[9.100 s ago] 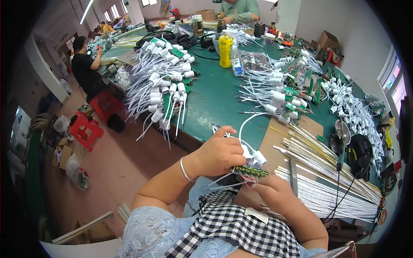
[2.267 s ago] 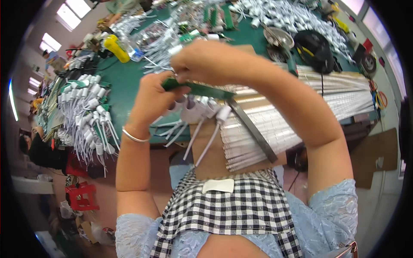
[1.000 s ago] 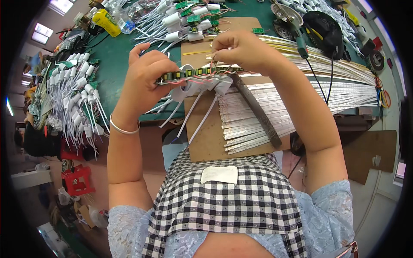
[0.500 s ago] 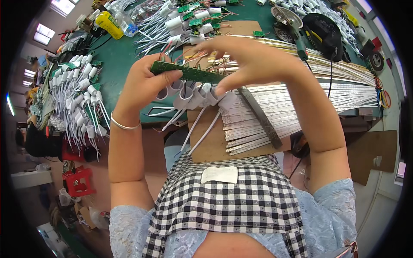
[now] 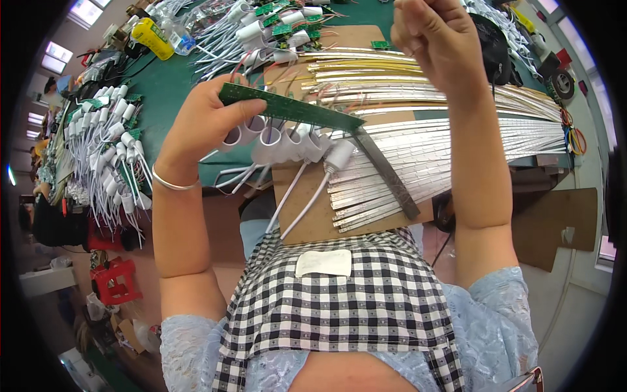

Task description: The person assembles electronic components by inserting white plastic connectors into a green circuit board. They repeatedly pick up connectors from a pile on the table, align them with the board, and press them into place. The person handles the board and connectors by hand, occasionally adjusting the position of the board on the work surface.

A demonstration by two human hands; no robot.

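Observation:
My left hand (image 5: 204, 124) grips the left end of a long green circuit strip (image 5: 294, 109), held up tilted above the table. Several white cylindrical caps (image 5: 281, 140) with white cords hang under the strip. My right hand (image 5: 439, 40) is raised at the upper right, apart from the strip, with its fingers curled; whether it pinches anything small I cannot tell. Below the hands a brown board (image 5: 313, 202) carries rows of thin white and yellow light strips (image 5: 444, 124) and a grey metal bar (image 5: 386, 173).
The green table (image 5: 176, 85) holds heaps of white capped cords (image 5: 114, 144) at the left and more (image 5: 261, 26) at the top. A yellow bottle (image 5: 151, 38) stands at the far left. A red stool (image 5: 116, 281) sits on the floor, lower left.
My right hand has let go of the green strip's right end and risen to the upper right. My left hand alone now holds the strip, a little lower.

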